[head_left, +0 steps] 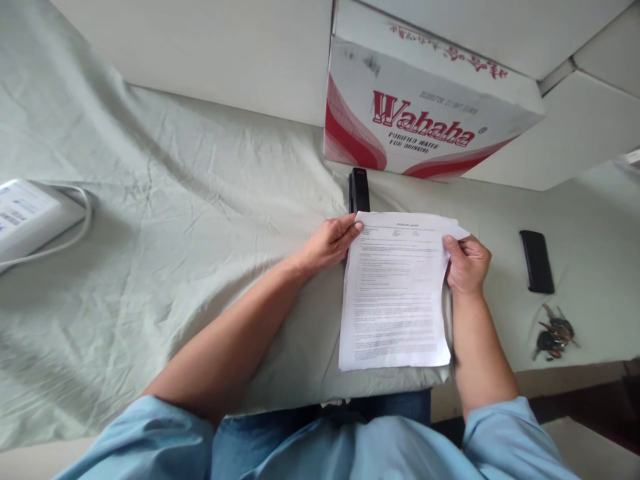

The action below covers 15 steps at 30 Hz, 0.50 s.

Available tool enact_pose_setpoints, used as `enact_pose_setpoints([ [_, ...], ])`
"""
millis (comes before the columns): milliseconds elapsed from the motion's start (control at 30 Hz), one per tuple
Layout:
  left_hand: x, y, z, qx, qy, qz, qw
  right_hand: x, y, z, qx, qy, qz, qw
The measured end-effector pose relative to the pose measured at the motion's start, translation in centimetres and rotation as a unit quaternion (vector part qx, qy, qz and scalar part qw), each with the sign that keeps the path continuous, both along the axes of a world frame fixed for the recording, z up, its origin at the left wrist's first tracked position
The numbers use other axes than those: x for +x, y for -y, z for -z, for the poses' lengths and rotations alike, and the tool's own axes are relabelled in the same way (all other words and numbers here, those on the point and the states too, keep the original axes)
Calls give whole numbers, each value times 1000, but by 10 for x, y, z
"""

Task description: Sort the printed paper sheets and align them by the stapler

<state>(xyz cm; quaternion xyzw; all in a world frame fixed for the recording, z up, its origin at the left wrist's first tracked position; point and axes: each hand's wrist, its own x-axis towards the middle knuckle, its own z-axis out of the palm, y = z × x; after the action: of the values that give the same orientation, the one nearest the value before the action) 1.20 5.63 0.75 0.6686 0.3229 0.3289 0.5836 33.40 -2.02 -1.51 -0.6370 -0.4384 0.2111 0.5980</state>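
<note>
A stack of white printed paper sheets [395,293] lies near the front edge of a table under a pale green cloth [200,233]. My left hand [327,243] pinches the sheets' top left corner. My right hand [467,263] grips their top right corner, thumb on top. A black stapler [359,190] lies just beyond the top left corner of the sheets, close to my left fingertips.
A white and red cardboard box [425,113] stands behind the sheets against the wall. A black phone [537,261] and a bunch of keys [554,335] lie to the right. At the far left sits a white device [25,217] with a cable.
</note>
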Motion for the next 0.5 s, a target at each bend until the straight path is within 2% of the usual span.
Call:
enact_pose_setpoints([
  [233,0,0,0,3,8,-1,1000,4,-6,2,22,-42,66,997],
  [500,0,1,-1,-11,11,-4,1000,5,-6,3,16,-38,50,998],
])
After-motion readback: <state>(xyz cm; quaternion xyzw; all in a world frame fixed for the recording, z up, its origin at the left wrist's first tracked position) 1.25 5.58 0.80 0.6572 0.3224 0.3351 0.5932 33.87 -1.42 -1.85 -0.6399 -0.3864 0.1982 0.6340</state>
